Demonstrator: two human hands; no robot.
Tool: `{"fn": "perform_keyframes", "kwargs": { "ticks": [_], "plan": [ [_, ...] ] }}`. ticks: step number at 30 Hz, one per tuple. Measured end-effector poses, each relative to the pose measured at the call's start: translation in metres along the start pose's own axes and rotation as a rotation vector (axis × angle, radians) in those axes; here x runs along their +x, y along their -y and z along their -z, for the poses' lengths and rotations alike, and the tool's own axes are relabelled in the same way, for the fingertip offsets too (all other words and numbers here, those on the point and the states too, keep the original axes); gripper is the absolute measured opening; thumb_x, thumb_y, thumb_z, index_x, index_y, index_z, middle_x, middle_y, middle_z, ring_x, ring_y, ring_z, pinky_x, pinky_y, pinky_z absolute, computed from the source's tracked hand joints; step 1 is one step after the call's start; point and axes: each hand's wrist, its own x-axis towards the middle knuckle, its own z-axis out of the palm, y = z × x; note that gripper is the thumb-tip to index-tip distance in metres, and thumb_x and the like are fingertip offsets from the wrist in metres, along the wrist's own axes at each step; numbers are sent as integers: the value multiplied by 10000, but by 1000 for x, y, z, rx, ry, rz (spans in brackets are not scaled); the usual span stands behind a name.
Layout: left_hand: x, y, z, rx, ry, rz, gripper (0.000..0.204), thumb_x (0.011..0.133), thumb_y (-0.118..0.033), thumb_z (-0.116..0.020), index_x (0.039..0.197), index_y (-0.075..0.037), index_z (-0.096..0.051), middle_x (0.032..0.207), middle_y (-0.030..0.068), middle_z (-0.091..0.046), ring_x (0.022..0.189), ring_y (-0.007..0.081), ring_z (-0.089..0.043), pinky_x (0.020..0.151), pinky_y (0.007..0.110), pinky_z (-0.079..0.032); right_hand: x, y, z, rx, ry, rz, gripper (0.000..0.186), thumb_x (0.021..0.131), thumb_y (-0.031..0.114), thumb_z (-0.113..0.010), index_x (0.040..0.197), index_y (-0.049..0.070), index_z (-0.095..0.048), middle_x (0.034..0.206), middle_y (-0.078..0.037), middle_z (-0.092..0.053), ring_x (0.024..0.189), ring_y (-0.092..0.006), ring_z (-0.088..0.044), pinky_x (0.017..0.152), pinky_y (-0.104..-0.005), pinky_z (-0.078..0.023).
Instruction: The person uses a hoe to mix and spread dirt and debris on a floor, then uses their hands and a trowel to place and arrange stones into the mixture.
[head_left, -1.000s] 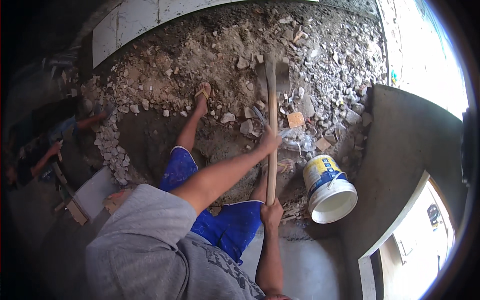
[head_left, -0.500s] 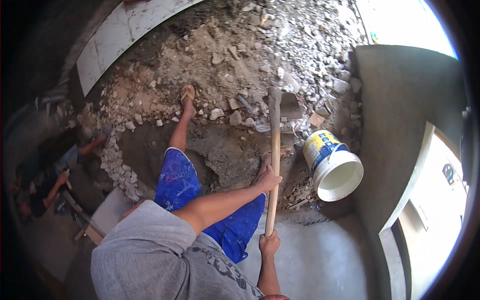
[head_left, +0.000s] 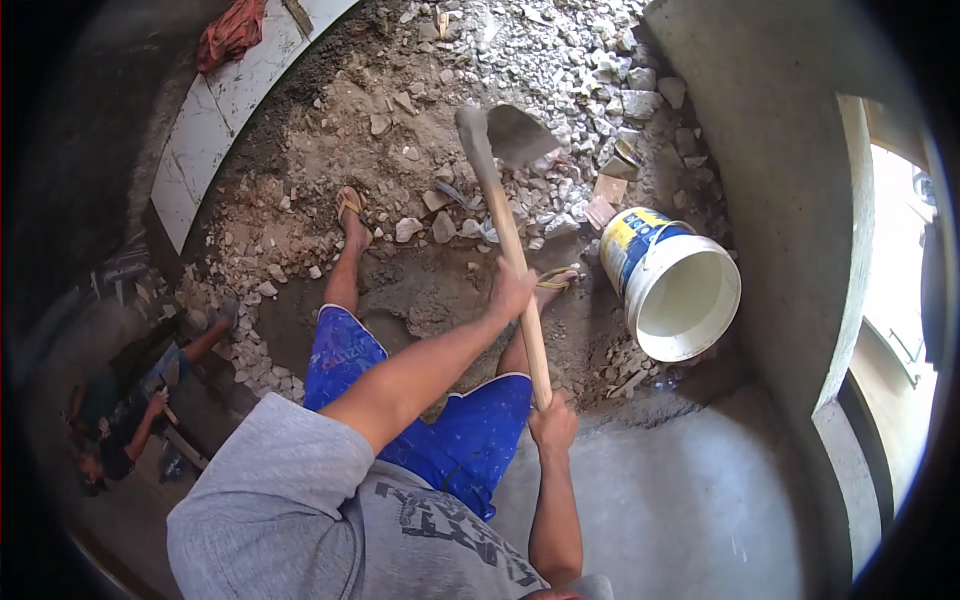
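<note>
A hoe (head_left: 510, 230) with a long wooden handle slants across the middle of the view, its metal blade (head_left: 522, 138) at the far end over the rubble. Partway up the handle, my left hand (head_left: 512, 290) is wrapped round the wood. Close to the near end, my right hand (head_left: 553, 424) grips the same handle. The blade looks raised above the stones. Beneath the handle, between my sandalled feet, lies a patch of wet grey mix (head_left: 420, 300).
Right of my foot stands a bucket (head_left: 690, 345) in white, blue and yellow. Broken stones (head_left: 600, 95) and earth spread ahead, bounded by a concrete wall (head_left: 770, 200) on the right. A pale marbled panel (head_left: 215, 120) bears a red cloth (head_left: 232, 35). Another person (head_left: 120, 440) works at far left.
The hoe's head has moved farther away and to the left, its handle now leaning left. Both hands have moved farther forward with it, still gripping. The view has shifted too.
</note>
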Motion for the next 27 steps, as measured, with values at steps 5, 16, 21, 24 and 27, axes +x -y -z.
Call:
{"fn": "perform_keyframes", "kwargs": {
  "ticks": [5,16,21,24,27],
  "plan": [
    [-71,39,-32,-53,190,210,680,785,-312,-641,1255,73,-337,1081,343,-598,1028,456,-604,893,489,-482,-59,-64,-13,-25,24,-65,225,684,191,-731,805,67,-589,729,-209,-653,710,-426,-643,665,-520,-510],
    [26,-113,-13,12,-8,-299,583,833,-194,-676,1229,61,-332,960,238,-622,748,325,-680,659,408,-558,56,17,32,161,-257,70,247,706,165,-723,859,81,-548,731,-166,-649,710,-394,-654,639,-505,-517],
    [110,-150,0,129,-91,-370,663,783,-227,-662,1247,80,-303,1003,339,-617,925,439,-640,820,463,-528,101,78,83,289,-251,154,201,744,173,-677,843,45,-557,762,-210,-656,755,-425,-649,684,-517,-516],
    [56,-104,-56,286,-100,-367,683,787,-235,-636,1269,83,-271,1013,345,-616,949,472,-619,851,480,-512,77,4,35,359,-86,72,208,772,172,-640,907,22,-590,804,-276,-651,798,-466,-636,739,-548,-501],
    [1,-56,-87,220,41,-187,741,784,-250,-632,1320,51,-219,1011,342,-618,955,482,-613,855,513,-496,30,-55,32,331,-28,27,190,756,153,-634,895,28,-600,802,-268,-658,793,-450,-647,732,-551,-504]
  ]
}}
